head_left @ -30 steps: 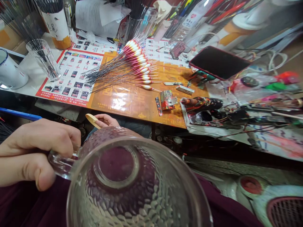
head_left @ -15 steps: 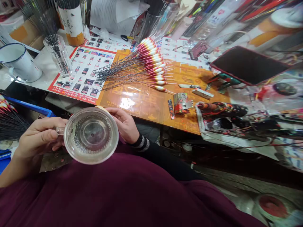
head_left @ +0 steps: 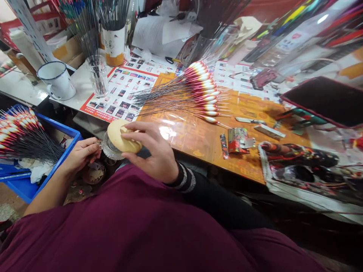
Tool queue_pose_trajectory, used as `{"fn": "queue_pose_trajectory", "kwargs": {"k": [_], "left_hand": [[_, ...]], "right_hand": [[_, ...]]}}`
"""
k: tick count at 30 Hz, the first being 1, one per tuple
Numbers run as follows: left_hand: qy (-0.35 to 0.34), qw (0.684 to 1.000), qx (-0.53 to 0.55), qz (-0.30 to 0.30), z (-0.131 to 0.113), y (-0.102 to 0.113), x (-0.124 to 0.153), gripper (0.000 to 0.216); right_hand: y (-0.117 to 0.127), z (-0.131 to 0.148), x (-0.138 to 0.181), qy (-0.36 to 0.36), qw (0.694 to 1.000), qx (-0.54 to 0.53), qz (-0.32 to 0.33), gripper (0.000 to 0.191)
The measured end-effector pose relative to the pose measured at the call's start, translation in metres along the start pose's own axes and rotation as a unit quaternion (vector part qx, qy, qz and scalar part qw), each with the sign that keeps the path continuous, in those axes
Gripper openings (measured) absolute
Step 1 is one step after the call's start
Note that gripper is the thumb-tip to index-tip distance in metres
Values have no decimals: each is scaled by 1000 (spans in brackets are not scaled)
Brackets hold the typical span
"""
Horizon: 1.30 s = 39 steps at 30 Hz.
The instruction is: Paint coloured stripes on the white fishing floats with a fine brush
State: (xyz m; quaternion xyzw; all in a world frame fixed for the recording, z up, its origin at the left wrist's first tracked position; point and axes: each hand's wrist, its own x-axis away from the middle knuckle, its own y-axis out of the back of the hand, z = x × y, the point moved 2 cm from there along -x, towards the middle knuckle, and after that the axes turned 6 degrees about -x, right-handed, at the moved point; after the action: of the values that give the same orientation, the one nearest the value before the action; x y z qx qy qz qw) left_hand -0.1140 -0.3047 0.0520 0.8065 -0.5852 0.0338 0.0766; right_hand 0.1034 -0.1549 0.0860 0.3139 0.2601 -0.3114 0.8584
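Right by the front edge of the surface, a ribbed glass mug (head_left: 109, 149) sits tilted over the lap, with a round tan pad (head_left: 120, 136) pressed against its end. Can't tell what the pad's made of. The left hand (head_left: 81, 153) is closed around the mug's handle, and the right hand (head_left: 150, 151) is curled over the pad, fingers across its face. Just left of the mug, a blue crate (head_left: 55, 166) holds a bunch of red-and-white fishing floats (head_left: 19, 122), stems pointing down and in. Up on the surface, more floats (head_left: 204, 88) fan out across an orange mat (head_left: 184, 143). Further back, a clear tumbler (head_left: 98, 81) is packed with thin dark stems, next to a white enamel mug (head_left: 56, 81). A phone (head_left: 323, 102) lies off to the right.
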Motion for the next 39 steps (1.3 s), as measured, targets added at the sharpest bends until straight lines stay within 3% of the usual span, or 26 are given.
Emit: {"fn": "queue_pose_trajectory", "kwargs": {"k": [6, 12, 16, 23, 30, 34, 39], "left_hand": [[-6, 1000, 26, -12, 0, -1, 0, 51], [-3, 997, 49, -62, 0, 4, 3, 58], [-8, 991, 55, -121, -3, 24, 7, 61], [-22, 957, 34, -288, -7, 99, 19, 59], [-62, 915, 15, -399, -3, 181, 20, 43], [-64, 886, 12, -459, 3, 227, -1, 36], [-34, 854, 6, -520, 10, 275, -46, 37]], "right_hand": [[-24, -11, -2, 49, 995, 43, 71, 32], [-17, -15, 7, 88, 995, 47, 6, 45], [-11, -26, 29, 107, 992, 64, -34, 43], [-29, -74, 71, 17, 998, 24, 48, 24], [-48, -112, 93, -31, 995, -26, 89, 18], [-53, -125, 102, -81, 988, -53, 119, 22], [-58, -138, 111, -144, 976, -78, 144, 27]]}}
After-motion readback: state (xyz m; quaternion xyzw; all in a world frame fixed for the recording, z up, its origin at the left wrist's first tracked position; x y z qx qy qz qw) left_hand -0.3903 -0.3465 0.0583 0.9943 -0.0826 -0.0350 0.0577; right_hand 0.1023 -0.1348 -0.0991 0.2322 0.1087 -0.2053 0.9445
